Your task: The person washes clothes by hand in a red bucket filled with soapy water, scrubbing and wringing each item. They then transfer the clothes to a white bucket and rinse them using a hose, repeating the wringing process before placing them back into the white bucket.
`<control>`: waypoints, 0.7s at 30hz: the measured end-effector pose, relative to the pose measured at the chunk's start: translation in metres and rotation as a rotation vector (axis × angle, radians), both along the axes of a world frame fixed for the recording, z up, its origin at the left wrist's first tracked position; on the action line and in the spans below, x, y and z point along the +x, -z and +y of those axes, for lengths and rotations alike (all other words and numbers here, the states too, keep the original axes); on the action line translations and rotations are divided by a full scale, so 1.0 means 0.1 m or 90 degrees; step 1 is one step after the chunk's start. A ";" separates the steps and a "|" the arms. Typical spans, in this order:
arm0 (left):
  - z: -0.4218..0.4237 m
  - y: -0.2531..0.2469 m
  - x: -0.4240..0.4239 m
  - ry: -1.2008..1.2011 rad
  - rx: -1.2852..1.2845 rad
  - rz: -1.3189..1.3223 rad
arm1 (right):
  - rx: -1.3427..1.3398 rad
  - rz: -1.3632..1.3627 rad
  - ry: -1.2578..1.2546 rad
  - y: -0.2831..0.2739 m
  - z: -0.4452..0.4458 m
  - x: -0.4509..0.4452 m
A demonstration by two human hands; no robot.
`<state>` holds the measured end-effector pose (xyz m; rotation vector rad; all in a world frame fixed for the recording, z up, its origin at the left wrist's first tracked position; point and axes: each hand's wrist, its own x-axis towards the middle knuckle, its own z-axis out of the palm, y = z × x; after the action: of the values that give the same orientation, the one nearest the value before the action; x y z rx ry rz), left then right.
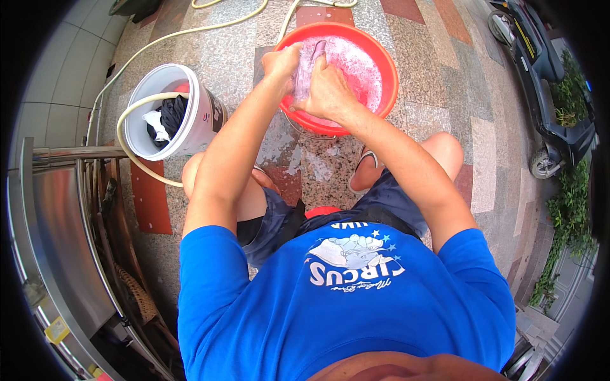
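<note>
A red plastic basin (391,78) of foamy, pinkish water stands on the floor before me. Over its left part, my left hand (282,64) and my right hand (329,93) grip a wet, purplish piece of cloth (305,76) between them. The cloth looks bunched and stretched from one hand to the other, and one end sticks up past my right thumb. Its exact kind cannot be told. Left of the basin, a white plastic bucket (198,119) holds a black cloth (174,114), a white piece and something red.
A pale hose (123,128) hangs over the bucket's rim and runs across the stone-tiled floor. A metal frame (86,152) stands at the left. At the right edge are a dark scooter (538,81) and green plants (567,209). Wet patches lie below the basin.
</note>
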<state>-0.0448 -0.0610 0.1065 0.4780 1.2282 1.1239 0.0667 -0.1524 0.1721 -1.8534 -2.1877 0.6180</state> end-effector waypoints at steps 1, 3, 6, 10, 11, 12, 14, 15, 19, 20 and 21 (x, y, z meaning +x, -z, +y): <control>0.08 0.26 -0.06 0.005 0.027 0.075 | 0.081 -0.071 -0.005 0.17 -0.05 -0.06; -0.07 0.17 0.13 0.029 0.006 0.129 | 0.204 -0.158 0.011 0.54 -0.08 -0.01; -0.19 -0.03 0.09 0.102 -0.004 0.133 | 0.057 -0.057 0.050 0.50 -0.05 -0.01; -0.03 -0.33 -0.19 0.250 0.072 -0.173 | -0.026 0.419 0.052 0.62 0.17 0.41; -0.04 -0.42 -0.38 0.288 0.100 -0.230 | -0.195 0.713 0.080 0.50 0.15 0.45; -0.07 -0.50 -0.54 0.327 0.129 -0.287 | -0.264 0.903 0.106 0.39 0.09 0.47; 0.00 -0.42 -0.65 0.305 0.156 -0.257 | -0.419 1.272 0.142 0.14 -0.04 0.44; 0.02 -0.34 -0.71 0.292 0.165 -0.241 | -0.397 1.333 0.128 0.03 -0.10 0.35; -0.21 -0.35 -0.39 0.354 0.364 -0.391 | -0.499 1.512 -0.104 0.03 -0.29 0.05; -0.21 -0.41 -0.38 0.396 0.398 -0.422 | -0.507 1.498 -0.102 0.03 -0.33 -0.02; -0.19 -0.47 -0.38 0.439 0.432 -0.453 | -0.516 1.484 -0.099 0.03 -0.35 -0.07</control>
<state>-0.0831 -0.0801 0.1540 0.8343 0.0065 0.9416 0.0593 -0.1879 0.1693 -0.0188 -0.2996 2.1011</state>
